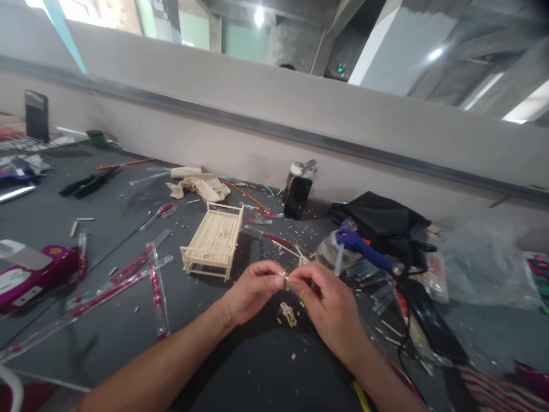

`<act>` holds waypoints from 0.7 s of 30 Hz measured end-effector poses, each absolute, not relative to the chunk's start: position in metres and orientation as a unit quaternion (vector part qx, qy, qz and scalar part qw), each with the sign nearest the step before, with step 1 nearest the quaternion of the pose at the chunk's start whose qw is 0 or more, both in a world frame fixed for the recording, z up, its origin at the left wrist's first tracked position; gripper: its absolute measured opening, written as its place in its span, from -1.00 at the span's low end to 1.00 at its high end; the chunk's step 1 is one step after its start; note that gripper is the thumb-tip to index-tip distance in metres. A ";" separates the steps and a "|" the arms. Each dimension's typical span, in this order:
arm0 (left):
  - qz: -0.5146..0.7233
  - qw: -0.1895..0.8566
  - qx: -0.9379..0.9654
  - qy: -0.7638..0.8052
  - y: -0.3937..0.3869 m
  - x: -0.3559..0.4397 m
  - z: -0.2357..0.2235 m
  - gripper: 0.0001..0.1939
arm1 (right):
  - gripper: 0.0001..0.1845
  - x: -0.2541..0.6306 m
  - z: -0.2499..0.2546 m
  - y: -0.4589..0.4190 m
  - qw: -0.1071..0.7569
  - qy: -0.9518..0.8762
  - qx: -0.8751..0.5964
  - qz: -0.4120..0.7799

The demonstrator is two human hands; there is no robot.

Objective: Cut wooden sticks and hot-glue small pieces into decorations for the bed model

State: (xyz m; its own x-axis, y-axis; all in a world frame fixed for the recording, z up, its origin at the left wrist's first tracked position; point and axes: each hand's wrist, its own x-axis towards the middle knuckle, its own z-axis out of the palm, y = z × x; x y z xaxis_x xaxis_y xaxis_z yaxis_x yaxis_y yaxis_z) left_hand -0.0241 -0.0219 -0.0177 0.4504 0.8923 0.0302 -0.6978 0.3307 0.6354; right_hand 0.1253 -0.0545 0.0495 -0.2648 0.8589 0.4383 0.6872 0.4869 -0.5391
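Dark tabletop (257,372), stick piece (283,277) between hands

Bare forearms, ringless hands (291,294)

Soft, even overhead light from glaring ceiling lamps (259,16); tilted wide-angle view, blurred and stretched edges.

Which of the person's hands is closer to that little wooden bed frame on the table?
Left. The left hand sits just right of and below the bed frame, apart from it. The right hand lies farther right, beyond the left, nearer the blue glue gun.
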 end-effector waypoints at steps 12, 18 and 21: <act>0.496 0.802 0.292 0.160 -0.022 -0.025 -0.017 -0.83 | -0.82 0.124 0.052 -0.055 0.356 -0.789 -0.488 0.118; 0.498 0.805 0.280 0.158 -0.021 -0.024 -0.019 -0.82 | -0.87 0.127 0.052 -0.057 0.367 -0.780 -0.490 0.130; 0.503 0.805 0.273 0.157 -0.020 -0.024 -0.020 -0.78 | -0.92 0.128 0.052 -0.062 0.375 -0.772 -0.496 0.129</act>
State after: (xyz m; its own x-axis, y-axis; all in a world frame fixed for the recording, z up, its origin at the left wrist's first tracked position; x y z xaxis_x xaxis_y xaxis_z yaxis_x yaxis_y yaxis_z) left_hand -0.0245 -0.0202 -0.0199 0.4438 0.8959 0.0218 -0.7247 0.3445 0.5967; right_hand 0.1280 -0.0619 0.0515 -0.2260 0.8629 0.4520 0.6699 0.4746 -0.5710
